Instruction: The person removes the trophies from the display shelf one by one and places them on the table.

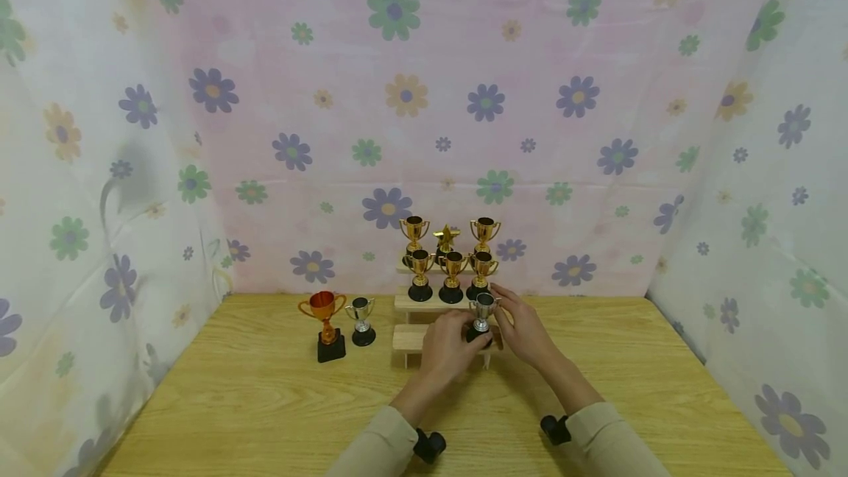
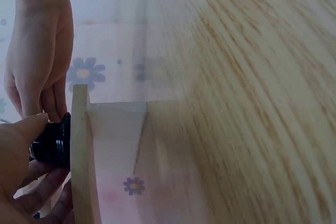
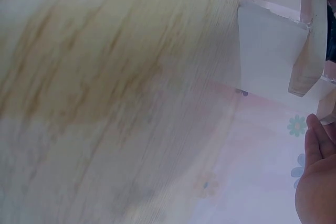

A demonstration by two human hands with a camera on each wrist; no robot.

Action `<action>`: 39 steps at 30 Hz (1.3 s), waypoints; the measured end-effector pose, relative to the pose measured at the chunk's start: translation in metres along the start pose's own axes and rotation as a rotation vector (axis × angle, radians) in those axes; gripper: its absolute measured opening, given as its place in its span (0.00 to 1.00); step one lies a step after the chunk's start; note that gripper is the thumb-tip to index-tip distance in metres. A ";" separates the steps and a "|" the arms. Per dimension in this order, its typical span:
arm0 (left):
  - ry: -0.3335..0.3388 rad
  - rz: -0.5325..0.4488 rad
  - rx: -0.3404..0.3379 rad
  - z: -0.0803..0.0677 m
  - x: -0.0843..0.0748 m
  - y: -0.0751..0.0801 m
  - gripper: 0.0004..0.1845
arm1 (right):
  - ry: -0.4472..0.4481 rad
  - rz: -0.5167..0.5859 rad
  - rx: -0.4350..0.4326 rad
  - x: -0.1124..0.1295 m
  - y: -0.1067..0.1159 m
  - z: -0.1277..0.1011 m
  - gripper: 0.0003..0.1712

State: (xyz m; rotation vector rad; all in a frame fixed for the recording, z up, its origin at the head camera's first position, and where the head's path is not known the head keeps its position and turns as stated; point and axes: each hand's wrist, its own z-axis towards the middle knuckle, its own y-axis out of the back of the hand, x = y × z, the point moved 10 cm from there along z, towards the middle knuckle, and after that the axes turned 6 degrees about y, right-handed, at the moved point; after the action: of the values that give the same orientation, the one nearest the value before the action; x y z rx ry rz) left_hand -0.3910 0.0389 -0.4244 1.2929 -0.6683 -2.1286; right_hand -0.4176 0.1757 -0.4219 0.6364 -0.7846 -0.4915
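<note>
Nearest, two beige sleeves (image 1: 384,442) stretched over the wood-grained surface (image 1: 218,396), each with a black wrist device (image 1: 429,446) beside the cuff. Just beyond, both hands close together toward the right end of a stepped wooden stand (image 1: 408,339). Left hand (image 1: 445,344) gripping the black base of a silver trophy (image 1: 484,308), thumb on one side, fingers on the other; right hand (image 1: 528,331) just to the right, fingers extended rather than curled, contact with the trophy impossible to tell. Silver trophy upright, base against the lowest step near its right end. Left hand across the middle of that step, hiding part of the plank. On the surface left of the stand, well apart from the hands, an orange trophy (image 1: 322,305) on a black base, with a second silver trophy (image 1: 361,310) near it, to the right and slightly farther. On the middle step, three gold cups (image 1: 453,264) in a row, the right one directly behind the silver trophy. On the top step, two taller gold cups (image 1: 414,229) flanking a gold star trophy (image 1: 446,237), lower parts partly blocked by the row in front. Farthest, a flower-patterned cloth (image 1: 437,131) across the back.
</note>
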 end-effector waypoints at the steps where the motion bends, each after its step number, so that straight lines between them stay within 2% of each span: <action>1: 0.007 -0.012 0.008 0.000 0.000 0.001 0.14 | 0.000 0.001 0.003 0.000 0.000 0.000 0.14; 4: 0.028 -0.052 0.041 0.000 0.002 0.002 0.13 | -0.006 0.009 0.007 0.000 0.000 0.000 0.15; 9: 0.012 -0.131 0.073 -0.001 0.004 0.006 0.11 | 0.006 0.005 0.007 0.002 0.000 0.000 0.21; 12: 0.002 -0.143 0.079 -0.002 0.004 0.010 0.10 | 0.006 0.002 0.009 0.003 0.000 -0.001 0.24; 18: 0.031 -0.148 0.105 -0.003 0.007 0.015 0.11 | 0.003 0.003 0.008 0.004 0.000 -0.001 0.24; 33: 0.002 -0.115 0.064 -0.009 0.006 0.037 0.13 | 0.007 -0.008 0.008 0.003 0.000 -0.001 0.24; 39: 0.041 -0.113 0.053 -0.011 0.016 0.048 0.13 | 0.011 -0.006 0.005 0.004 -0.001 0.000 0.24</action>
State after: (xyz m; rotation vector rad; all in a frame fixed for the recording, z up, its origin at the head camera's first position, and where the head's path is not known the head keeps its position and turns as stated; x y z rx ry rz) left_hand -0.3776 -0.0080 -0.4075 1.4302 -0.6531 -2.1808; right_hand -0.4154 0.1730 -0.4205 0.6462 -0.7744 -0.4915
